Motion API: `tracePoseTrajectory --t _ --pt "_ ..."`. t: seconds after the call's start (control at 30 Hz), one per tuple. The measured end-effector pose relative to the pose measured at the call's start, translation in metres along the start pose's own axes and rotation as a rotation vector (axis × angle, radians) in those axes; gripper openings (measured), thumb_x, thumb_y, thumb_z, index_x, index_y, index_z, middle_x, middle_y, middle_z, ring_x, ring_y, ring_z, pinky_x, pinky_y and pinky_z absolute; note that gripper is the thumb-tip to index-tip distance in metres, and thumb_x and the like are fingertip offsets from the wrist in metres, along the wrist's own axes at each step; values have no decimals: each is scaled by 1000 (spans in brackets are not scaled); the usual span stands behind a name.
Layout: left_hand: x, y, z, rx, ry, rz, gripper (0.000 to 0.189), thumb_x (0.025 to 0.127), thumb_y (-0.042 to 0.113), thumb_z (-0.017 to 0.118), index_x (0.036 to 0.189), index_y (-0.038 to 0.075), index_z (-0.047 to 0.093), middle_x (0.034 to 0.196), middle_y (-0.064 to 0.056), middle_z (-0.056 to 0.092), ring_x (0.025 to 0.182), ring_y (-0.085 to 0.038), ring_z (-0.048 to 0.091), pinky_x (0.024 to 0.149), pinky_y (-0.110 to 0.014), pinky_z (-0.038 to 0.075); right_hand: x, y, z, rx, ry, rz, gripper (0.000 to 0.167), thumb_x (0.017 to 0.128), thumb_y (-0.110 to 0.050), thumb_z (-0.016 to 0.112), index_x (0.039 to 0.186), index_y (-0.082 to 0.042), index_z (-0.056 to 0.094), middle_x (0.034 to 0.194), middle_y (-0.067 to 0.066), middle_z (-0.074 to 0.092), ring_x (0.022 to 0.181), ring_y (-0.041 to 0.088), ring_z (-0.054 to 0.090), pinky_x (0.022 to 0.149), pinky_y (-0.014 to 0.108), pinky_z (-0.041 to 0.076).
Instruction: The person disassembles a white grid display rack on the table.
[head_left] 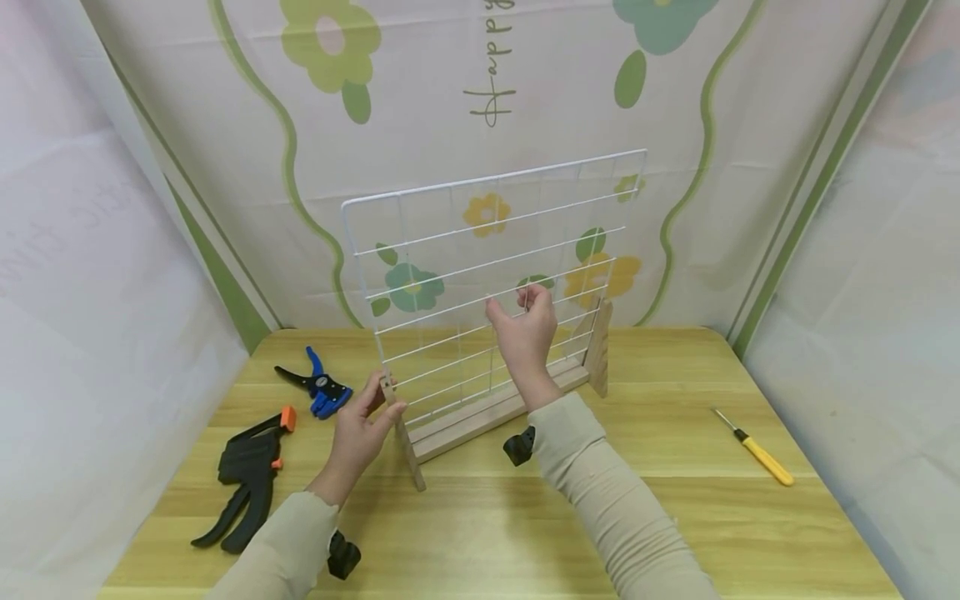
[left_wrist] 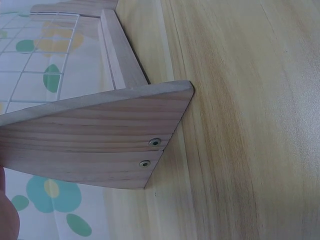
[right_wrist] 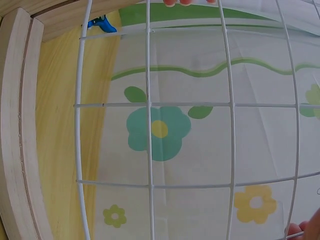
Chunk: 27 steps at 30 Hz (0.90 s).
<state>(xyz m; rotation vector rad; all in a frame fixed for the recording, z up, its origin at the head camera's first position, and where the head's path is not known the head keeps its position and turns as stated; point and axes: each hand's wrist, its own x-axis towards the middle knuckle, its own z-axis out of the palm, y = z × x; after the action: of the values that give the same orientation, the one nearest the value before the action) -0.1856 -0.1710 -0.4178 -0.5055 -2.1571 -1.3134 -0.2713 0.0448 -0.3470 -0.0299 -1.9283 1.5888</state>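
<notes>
A white wire grid (head_left: 495,177) stands upright in a wooden base, between two wooden side pieces. My left hand (head_left: 358,433) grips the upper end of the left side piece (head_left: 408,454), thumb in front and fingers behind. In the left wrist view that side piece (left_wrist: 100,132) shows two metal bolt heads (left_wrist: 150,152) near its lower edge. My right hand (head_left: 525,333) holds the grid near its middle, fingers curled at a wire. Fingertips of this hand (right_wrist: 300,230) show at the lower right corner of the right wrist view. Two wooden bars (head_left: 480,427) join the side pieces.
On the table's left lie blue-and-black wire strippers (head_left: 321,385) and a black bar clamp (head_left: 251,467) with orange pads. A yellow-handled screwdriver (head_left: 757,450) lies to the right. Behind the grid hangs a flower-printed cloth (head_left: 420,125); cloth walls flank the table.
</notes>
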Motion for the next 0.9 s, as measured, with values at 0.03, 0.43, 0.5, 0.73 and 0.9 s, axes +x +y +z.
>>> tracePoseTrajectory --t 0.03,0.43,0.5,0.73,0.9 --pt "0 0 0 -1 -1 -2 41 76 -9 69 115 -11 56 104 -26 65 103 -17 57 85 -19 49 0 -1 0 2 5 -6 47 72 -19 75 103 5 49 90 6 48 98 35 54 92 40 46" --pt "-1 3 -2 -8 0 -2 41 75 -10 69 114 -12 56 103 -29 64 100 -35 60 83 -16 49 5 -14 -1 20 -2 -9 47 74 -21 74 103 6 48 92 9 50 100 33 53 96 43 45" --pt "0 4 -2 -10 -2 -14 40 76 -10 69 113 -12 56 101 -29 64 100 -35 61 83 -17 49 7 -17 -1 20 -9 -18 47 75 -22 73 104 5 48 94 11 50 100 30 52 96 44 45" --pt "0 5 -4 -7 -6 -23 40 76 -9 69 114 -14 56 101 -31 63 101 -33 61 84 -11 46 10 -22 0 23 -19 1 47 74 -23 74 104 2 48 94 5 49 101 31 52 96 44 45" --pt "-1 3 -4 -14 -26 -49 41 78 -7 68 117 -11 55 105 -30 63 104 -32 60 84 -13 47 10 -23 -1 31 -13 2 46 74 -22 74 104 1 48 94 6 49 99 32 52 95 45 45"
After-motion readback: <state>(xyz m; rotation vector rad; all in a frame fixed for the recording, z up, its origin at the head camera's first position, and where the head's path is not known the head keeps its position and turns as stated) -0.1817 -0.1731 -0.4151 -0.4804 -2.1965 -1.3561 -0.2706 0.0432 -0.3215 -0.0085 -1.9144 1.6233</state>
